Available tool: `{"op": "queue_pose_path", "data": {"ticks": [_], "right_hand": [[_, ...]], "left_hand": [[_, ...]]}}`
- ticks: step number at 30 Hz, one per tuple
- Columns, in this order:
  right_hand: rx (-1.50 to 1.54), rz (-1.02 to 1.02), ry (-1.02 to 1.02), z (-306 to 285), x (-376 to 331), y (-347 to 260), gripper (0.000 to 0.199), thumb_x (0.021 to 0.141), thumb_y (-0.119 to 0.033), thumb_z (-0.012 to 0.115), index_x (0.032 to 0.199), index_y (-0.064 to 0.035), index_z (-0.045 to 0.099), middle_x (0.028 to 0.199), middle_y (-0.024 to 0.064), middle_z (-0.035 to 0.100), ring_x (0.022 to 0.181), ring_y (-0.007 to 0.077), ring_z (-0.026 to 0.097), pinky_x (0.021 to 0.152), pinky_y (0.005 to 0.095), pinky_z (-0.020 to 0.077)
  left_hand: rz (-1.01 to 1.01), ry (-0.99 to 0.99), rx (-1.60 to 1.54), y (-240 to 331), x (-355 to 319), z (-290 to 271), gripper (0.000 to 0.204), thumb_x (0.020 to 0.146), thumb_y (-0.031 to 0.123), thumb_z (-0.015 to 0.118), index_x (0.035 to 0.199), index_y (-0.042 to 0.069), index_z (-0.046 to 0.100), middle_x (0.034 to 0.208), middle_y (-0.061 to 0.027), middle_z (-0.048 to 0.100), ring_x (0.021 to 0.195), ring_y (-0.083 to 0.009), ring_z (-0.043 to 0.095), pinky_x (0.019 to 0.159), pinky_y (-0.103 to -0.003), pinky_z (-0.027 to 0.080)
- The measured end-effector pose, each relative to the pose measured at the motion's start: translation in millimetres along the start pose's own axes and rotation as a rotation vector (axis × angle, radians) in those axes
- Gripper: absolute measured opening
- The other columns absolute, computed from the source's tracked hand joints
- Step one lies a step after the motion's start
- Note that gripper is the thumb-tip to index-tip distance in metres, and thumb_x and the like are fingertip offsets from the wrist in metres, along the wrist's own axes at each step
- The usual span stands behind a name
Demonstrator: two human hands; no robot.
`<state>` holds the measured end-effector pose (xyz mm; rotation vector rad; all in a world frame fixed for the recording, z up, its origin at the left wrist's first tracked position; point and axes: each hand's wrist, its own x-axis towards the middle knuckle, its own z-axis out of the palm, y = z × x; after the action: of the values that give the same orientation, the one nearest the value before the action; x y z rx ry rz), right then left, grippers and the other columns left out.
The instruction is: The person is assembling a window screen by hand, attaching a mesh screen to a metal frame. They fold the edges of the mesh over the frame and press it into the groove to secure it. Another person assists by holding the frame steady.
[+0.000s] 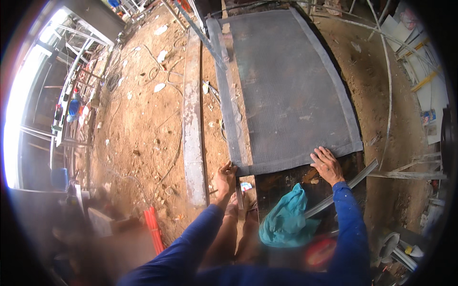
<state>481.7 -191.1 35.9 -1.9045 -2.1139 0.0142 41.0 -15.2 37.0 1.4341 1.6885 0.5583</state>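
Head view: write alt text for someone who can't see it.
A person's left hand holds the near left corner of a gray mesh sheet; the right hand rests on its near edge. A teal bundle lies nearer, with dirt ground on both sides.

A mesh sheet (296,90) lies over a table (267,188), right of a beam (193,105); a bag (286,219) rests on the table's near end.
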Motion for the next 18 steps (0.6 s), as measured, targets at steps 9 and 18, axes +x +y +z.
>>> {"op": "queue_pose_path", "data": {"ticks": [9,18], "right_hand": [[-0.099,0.174,-0.176,-22.1,-1.3,-25.1,0.047,0.104,-0.025,0.072,0.150,-0.0136,0.073,0.166,0.0158,0.060,0.159,0.0352,0.048,0.132,0.0528,0.0367],[0.247,0.671,0.234,-65.3,-1.9,-251.2,0.043,0.107,-0.013,0.064,0.149,-0.0020,0.066,0.152,0.0223,0.067,0.141,0.0434,0.063,0.118,0.0521,0.0514]], "left_hand": [[0.020,-0.061,0.078,-27.5,18.9,4.8,0.046,0.097,0.025,0.085,0.129,-0.007,0.078,0.107,-0.0197,0.084,0.098,-0.0290,0.081,0.090,-0.042,0.062],[-0.134,-0.457,-0.292,-89.1,41.3,-36.1,0.078,0.098,0.048,0.089,0.150,-0.005,0.064,0.117,-0.0121,0.076,0.095,-0.0207,0.072,0.083,-0.036,0.060]]}}
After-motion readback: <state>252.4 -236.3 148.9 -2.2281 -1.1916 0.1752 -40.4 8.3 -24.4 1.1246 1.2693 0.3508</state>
